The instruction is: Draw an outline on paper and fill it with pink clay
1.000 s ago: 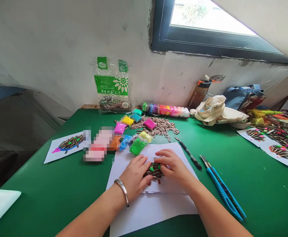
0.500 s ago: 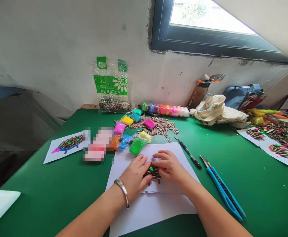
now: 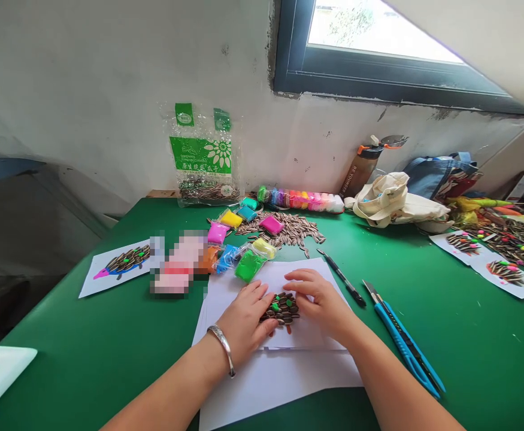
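A small figure covered in sunflower seeds (image 3: 281,310), with green clay dots on it and brown feet below, lies on white paper (image 3: 262,389). My left hand (image 3: 249,314), with a silver bangle at the wrist, rests flat on the sheet. Its fingers are outstretched, and the thumb and fingertips touch the figure's left side, hiding that end. At the figure's right edge is my right hand (image 3: 318,299), its fingers loosely bent and apart. Nothing shows between them. Just beyond the hands lies a green clay packet (image 3: 249,266).
Loose sunflower seeds (image 3: 297,230) and several clay packets lie farther back, before a seed bag (image 3: 203,161). To the right are a pen (image 3: 342,278) and a blue-handled craft knife (image 3: 403,341). A seed hedgehog picture (image 3: 122,263) lies left; two more lie far right.
My right hand has shifted slightly right, off the figure, uncovering more seeds and more green dots. My left hand stays in place.
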### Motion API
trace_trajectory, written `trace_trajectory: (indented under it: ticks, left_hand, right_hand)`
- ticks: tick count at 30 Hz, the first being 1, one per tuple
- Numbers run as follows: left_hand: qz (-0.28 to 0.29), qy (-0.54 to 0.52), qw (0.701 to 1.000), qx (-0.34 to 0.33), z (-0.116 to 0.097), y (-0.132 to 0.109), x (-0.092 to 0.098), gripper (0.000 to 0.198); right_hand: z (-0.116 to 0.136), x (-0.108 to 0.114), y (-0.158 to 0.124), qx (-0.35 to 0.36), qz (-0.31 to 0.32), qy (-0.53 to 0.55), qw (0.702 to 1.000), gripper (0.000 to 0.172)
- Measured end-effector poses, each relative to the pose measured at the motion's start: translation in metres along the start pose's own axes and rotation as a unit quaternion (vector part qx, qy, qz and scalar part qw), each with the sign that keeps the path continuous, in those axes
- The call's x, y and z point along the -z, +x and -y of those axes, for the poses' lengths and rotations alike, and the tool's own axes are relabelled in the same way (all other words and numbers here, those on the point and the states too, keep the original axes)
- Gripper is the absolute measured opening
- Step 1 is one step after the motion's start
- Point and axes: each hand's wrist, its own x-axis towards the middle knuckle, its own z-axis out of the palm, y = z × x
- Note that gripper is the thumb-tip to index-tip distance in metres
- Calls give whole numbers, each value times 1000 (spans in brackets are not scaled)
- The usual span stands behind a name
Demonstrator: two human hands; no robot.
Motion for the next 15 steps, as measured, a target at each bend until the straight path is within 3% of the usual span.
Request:
trace_trajectory:
  ticks: [5, 15]
  left_hand:
    - [-3, -31, 1000, 6, 1, -1, 4, 51]
    - [12, -26, 999, 14, 4, -2, 3, 50]
  right_hand:
    - [-5, 14, -2, -40, -8, 25, 999, 36]
    - [8, 25, -3, -8, 65, 34, 997, 29]
